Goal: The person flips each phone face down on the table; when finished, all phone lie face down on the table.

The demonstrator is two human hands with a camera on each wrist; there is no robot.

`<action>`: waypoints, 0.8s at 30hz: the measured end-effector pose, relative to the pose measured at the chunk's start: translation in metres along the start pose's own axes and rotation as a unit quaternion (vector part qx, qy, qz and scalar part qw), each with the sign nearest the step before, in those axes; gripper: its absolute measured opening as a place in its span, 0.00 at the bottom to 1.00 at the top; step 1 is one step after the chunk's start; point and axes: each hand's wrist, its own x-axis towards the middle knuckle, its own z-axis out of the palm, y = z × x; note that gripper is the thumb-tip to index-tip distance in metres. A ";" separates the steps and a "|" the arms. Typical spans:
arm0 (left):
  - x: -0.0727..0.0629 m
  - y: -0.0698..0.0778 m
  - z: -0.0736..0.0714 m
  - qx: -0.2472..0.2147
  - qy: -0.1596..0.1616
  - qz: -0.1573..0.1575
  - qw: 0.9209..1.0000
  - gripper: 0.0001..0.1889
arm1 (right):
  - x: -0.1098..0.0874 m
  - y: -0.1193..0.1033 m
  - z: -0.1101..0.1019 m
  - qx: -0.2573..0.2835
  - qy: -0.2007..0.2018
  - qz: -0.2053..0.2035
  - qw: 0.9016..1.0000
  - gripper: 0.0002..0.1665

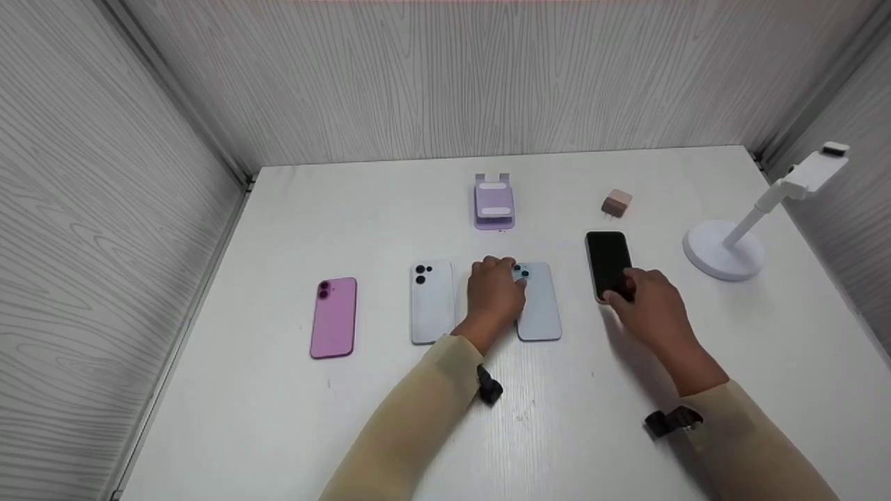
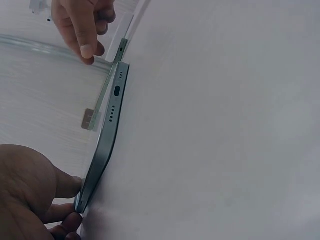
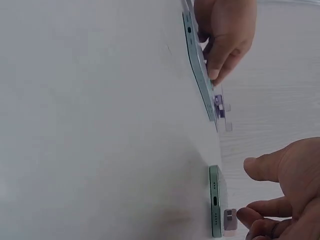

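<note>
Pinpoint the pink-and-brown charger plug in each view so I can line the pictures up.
Head: charger plug right of centre, above the black-screened phone in the picture.
Left wrist: charger plug left of centre at mid-height, below the right hand.
Right wrist: charger plug near the bottom edge, right of centre.
Shared landmark: the right hand, in all three.

white table (image 1: 209, 431) | on it: pink phone (image 1: 333, 318) | white phone (image 1: 432, 306) | pale-blue phone (image 1: 539, 306) | dark-screened phone (image 1: 608, 261) | purple stand (image 1: 495, 202) | charger (image 1: 617, 202) | white stand (image 1: 746, 224)

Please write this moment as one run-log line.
left hand: grips pale-blue phone | right hand: over dark-screen phone | pink phone: untouched
</note>
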 end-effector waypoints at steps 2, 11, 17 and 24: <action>0.000 0.000 0.000 -0.001 -0.001 0.000 1.000 0.23 | 0.003 0.006 -0.002 -0.004 0.001 0.005 1.000 0.39; 0.000 0.001 -0.001 -0.003 -0.001 -0.002 1.000 0.23 | 0.012 0.024 -0.002 -0.010 -0.020 0.030 0.999 0.43; -0.001 0.001 -0.001 -0.004 -0.004 -0.003 1.000 0.23 | 0.014 0.029 -0.003 -0.012 -0.029 0.032 0.999 0.43; 0.001 -0.001 0.001 0.000 -0.002 0.004 1.000 0.23 | 0.016 0.029 -0.004 -0.014 -0.038 0.025 0.999 0.37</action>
